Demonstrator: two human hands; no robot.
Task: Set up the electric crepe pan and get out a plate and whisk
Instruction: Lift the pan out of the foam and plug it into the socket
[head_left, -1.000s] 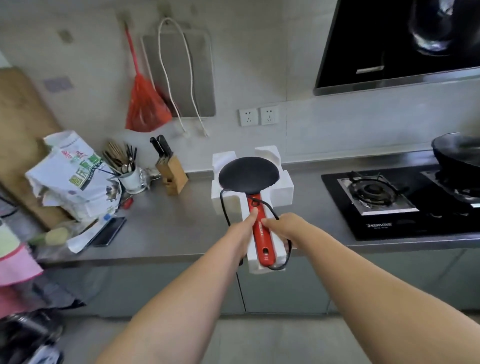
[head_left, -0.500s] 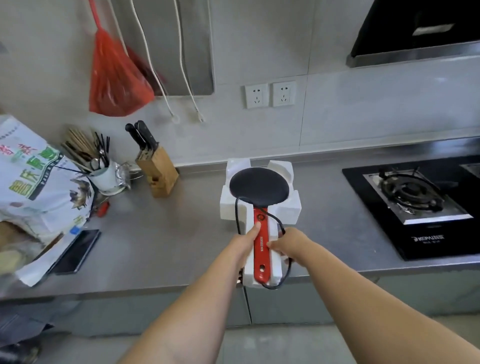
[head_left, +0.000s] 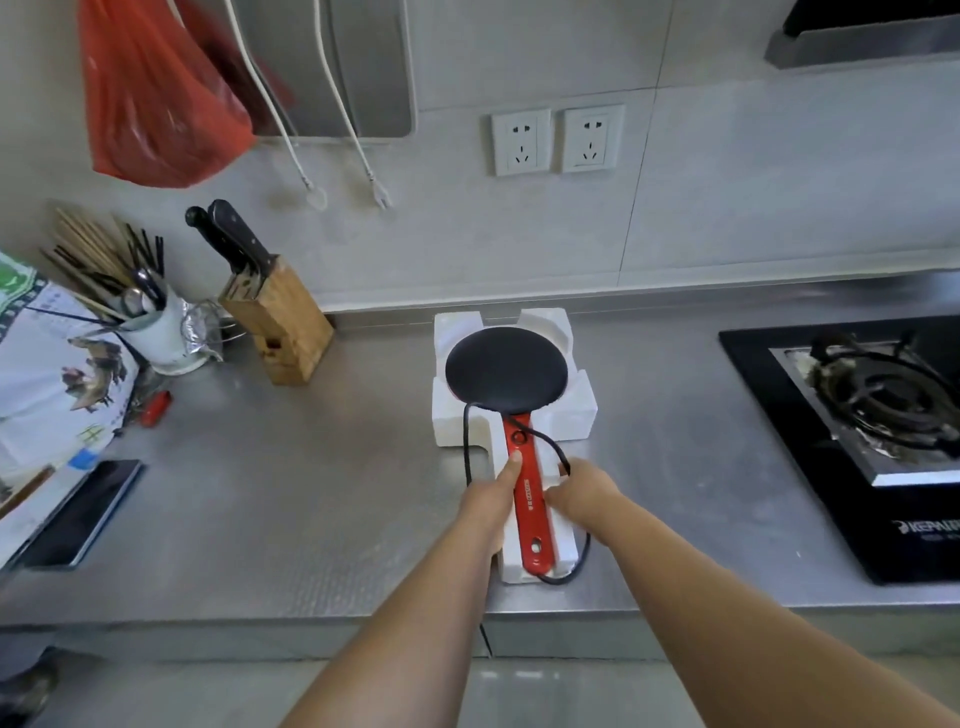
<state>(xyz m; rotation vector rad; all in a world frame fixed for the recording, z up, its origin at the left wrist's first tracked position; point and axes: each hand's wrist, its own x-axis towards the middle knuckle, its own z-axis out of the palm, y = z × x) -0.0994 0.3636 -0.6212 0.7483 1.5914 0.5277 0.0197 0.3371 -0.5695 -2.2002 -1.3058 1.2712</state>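
A steel counter (head_left: 270, 509) fills the middle of the frame, with a gas hob (head_left: 857, 431) at the right edge. At centre, a white foam tray (head_left: 576, 415) sits on the counter and cradles the electric crepe pan (head_left: 506, 370), its red handle (head_left: 530, 493) pointing toward the lower edge. A black cord (head_left: 563, 462) loops over the handle. The left hand (head_left: 491, 506) presses the foam's left side, thumb touching the handle. The right hand (head_left: 582, 496) curls at the right side; its grip cannot be told. 2 wall sockets (head_left: 558, 139) sit above.

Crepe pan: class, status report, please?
Both hands, left and right, flank the crepe pan handle. Pan sits in foam tray. Black cord loops over handle.
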